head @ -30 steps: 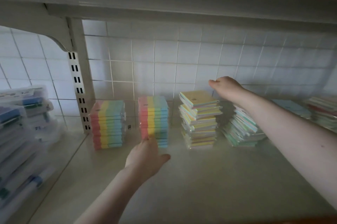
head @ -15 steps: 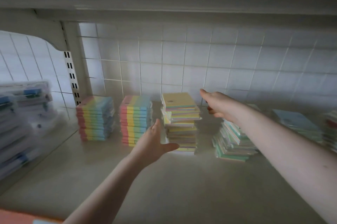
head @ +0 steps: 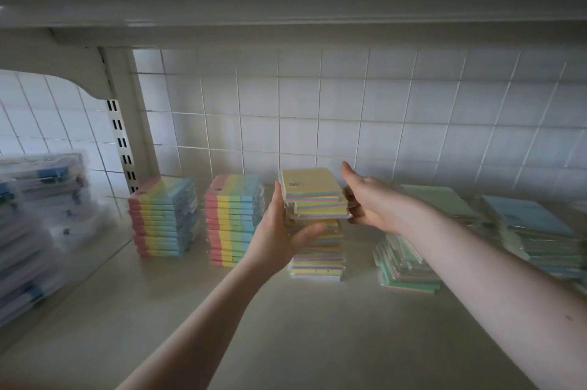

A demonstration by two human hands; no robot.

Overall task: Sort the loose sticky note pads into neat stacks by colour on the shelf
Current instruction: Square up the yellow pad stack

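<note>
A leaning stack of yellow-topped pastel pads (head: 313, 186) stands mid-shelf. My left hand (head: 282, 231) lies flat against its left side, thumb across the front. My right hand (head: 371, 199) clasps the right edge of the upper pads, thumb raised behind them and fingers curled at the front. Left of it stand two neat stacks of rainbow-striped pads (head: 163, 215) (head: 233, 218). On the right a messy green stack (head: 403, 265) sits partly under my right forearm, with a light green pile (head: 441, 199) behind it and a blue-topped pile (head: 533, 231) farther right.
Clear plastic boxes (head: 38, 215) of stationery are piled at the far left, past the slotted shelf upright (head: 120, 135). The upper shelf (head: 286, 8) hangs low overhead, and a tiled wall closes the back. The beige shelf surface (head: 286, 326) stretches in front of the stacks.
My left hand moved right from the second rainbow stack to the yellow-topped stack's left side. My right hand came down from the back onto the stack's right edge.
</note>
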